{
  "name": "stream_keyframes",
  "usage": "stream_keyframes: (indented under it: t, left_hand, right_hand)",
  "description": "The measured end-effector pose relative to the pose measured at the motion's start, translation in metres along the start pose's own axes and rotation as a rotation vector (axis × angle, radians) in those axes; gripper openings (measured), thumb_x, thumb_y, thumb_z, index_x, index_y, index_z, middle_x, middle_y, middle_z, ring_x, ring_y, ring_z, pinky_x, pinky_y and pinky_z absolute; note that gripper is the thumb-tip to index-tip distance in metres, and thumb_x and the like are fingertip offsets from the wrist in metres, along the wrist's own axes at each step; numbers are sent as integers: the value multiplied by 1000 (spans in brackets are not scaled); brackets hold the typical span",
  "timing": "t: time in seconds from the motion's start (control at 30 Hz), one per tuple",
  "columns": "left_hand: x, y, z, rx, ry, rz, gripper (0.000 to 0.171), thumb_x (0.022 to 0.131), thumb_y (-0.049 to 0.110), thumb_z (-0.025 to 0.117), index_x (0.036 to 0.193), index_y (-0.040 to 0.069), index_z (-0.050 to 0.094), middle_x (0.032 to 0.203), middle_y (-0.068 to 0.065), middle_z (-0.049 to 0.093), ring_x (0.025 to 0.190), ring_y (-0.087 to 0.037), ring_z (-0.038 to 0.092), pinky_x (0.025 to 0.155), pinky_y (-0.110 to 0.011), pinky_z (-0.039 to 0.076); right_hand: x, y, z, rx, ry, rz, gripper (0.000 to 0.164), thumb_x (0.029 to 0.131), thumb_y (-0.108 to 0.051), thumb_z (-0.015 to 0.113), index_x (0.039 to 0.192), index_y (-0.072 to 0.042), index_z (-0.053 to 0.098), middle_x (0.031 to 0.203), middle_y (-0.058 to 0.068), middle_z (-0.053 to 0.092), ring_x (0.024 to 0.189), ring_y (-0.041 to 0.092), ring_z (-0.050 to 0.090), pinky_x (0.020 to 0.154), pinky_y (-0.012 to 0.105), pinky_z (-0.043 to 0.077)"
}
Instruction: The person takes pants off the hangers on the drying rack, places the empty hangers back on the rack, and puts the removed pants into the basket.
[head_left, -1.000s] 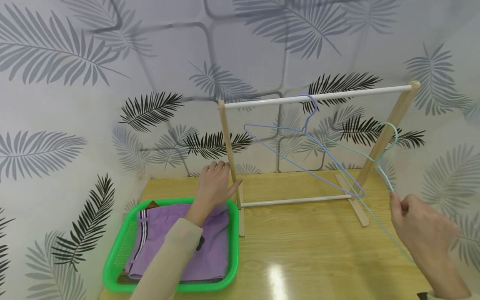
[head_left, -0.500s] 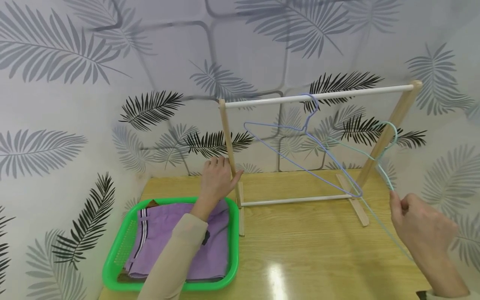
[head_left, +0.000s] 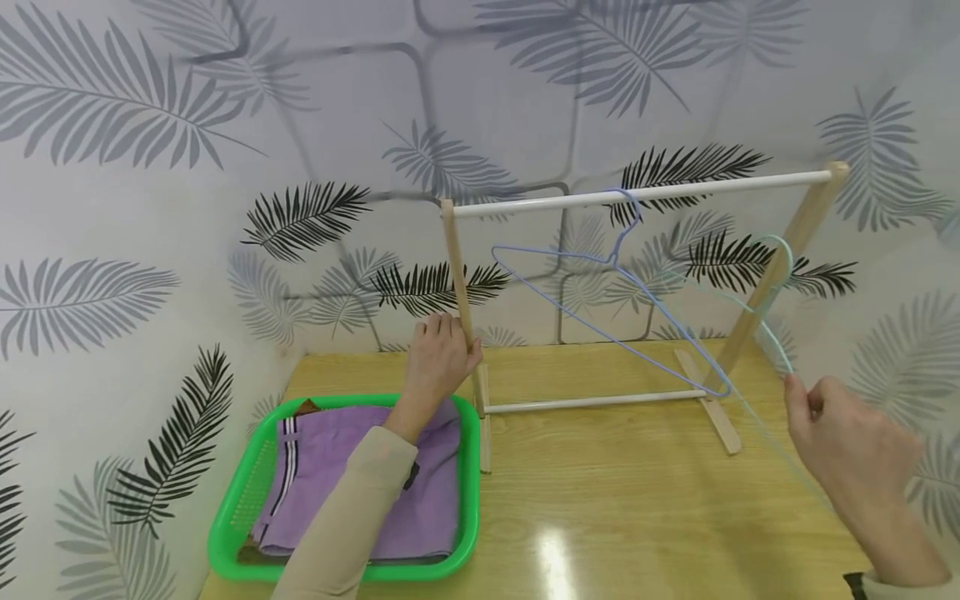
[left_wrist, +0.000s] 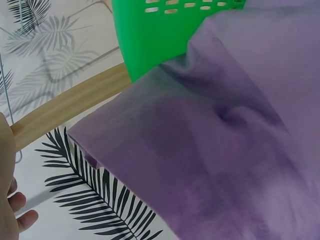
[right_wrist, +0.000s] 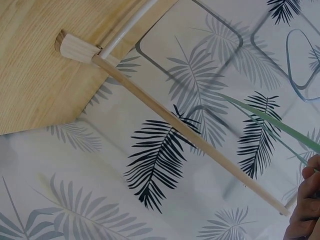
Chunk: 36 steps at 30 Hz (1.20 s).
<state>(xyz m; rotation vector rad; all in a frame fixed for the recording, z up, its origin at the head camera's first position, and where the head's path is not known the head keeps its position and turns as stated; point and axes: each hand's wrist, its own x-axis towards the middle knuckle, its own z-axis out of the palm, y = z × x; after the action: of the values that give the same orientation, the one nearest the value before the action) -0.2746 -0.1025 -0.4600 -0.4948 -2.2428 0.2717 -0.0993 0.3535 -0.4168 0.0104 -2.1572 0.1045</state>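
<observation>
At the rack's left side my left hand grips the wooden post, thumb in front; in the left wrist view its fingertips show beyond the post. My right hand pinches a mint-green hanger by one sloping arm, hook upward, in front of the rack's right post. The right wrist view has that hanger entering the curled fingers. A blue-purple hanger hangs by its hook from the white top rail. The mint hanger's lower end runs behind my right hand.
Left of the rack, a green plastic basket holds a folded purple garment with a black-and-white striped band, and brown cloth beneath. My left forearm crosses over it. The rack stands on a wooden table against a leaf-patterned wall.
My left thumb has closed in against the post, and the hand has shifted slightly right. The mint hanger has turned a little in my right hand. The blue-purple hanger still hangs on the rail.
</observation>
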Motion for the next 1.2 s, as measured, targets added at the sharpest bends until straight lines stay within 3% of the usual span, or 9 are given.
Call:
stream_keyframes:
  t: [0.5, 0.87, 1.2]
  left_hand:
    - [-1, 0, 6, 34, 35, 3, 42, 96, 48, 70, 94, 7, 70, 94, -8, 73, 90, -24, 65, 74, -36, 52]
    - [0, 0, 7, 39, 45, 6, 42, 96, 48, 69, 93, 6, 69, 94, -8, 72, 89, -25, 65, 72, -36, 51]
    - [1, 1, 7, 41, 59, 5, 42, 94, 48, 69, 90, 7, 67, 91, -8, 70, 87, -24, 63, 71, -35, 50]
  right_hand:
    - [28, -5, -9, -43, 118, -58, 60, 103, -42, 47, 68, 6, 57, 40, 15, 38, 35, 15, 15, 39, 29, 6]
    - [48, -4, -13, -66, 80, -60, 64, 106, -46, 43, 72, 5, 61, 41, 13, 38, 35, 17, 17, 38, 30, 7]
    - [66, -5, -12, -35, 124, -55, 64, 104, -44, 48, 67, 7, 60, 41, 15, 37, 36, 18, 16, 41, 31, 5]
